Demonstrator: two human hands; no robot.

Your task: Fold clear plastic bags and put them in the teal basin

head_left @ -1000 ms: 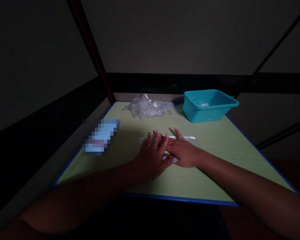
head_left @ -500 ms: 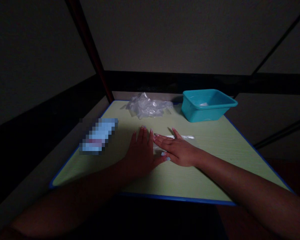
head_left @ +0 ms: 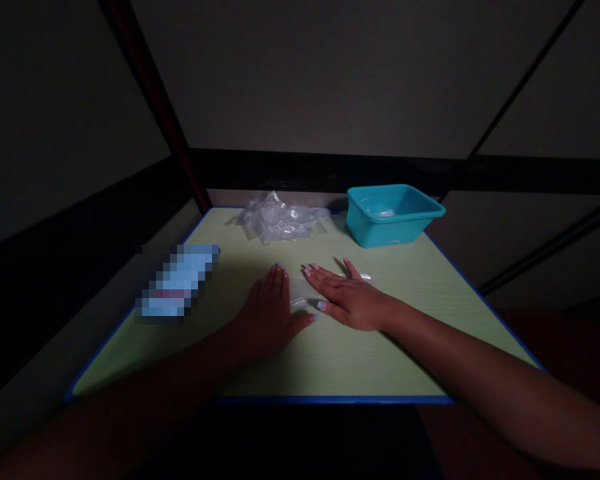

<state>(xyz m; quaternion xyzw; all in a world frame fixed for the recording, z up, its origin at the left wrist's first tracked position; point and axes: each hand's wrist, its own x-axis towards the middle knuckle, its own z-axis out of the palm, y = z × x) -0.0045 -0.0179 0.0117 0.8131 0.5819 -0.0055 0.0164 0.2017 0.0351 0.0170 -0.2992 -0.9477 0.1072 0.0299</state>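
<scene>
film [head_left: 299, 303] lies thin and see-through around the middle of the table [head_left: 380, 363], part of it beneath the right hand, with one shiny strip showing beyond that hand's little finger. the left hand [head_left: 267, 317] is palm down just beside it, fingers close together, thumb out towards the right hand; whether its palm touches any film i cannot tell. the right hand [head_left: 357, 303] is flat too, thumb and little finger spread, the other fingers slanting towards the left one. neither pinches anything, and the two are apart.

for pressing something this slippery, i'd let one palm anchor it and keep the other low, with light, even pressure outward from the middle. flat fingers should serve better than nails, which could snag or pucker it.

a crumpled bundle [head_left: 277, 220] of clear plastic sits by the far edge, the tub [head_left: 390, 232] near the far right corner, and a pixelated blue item [head_left: 177, 280] at the left edge.
</scene>
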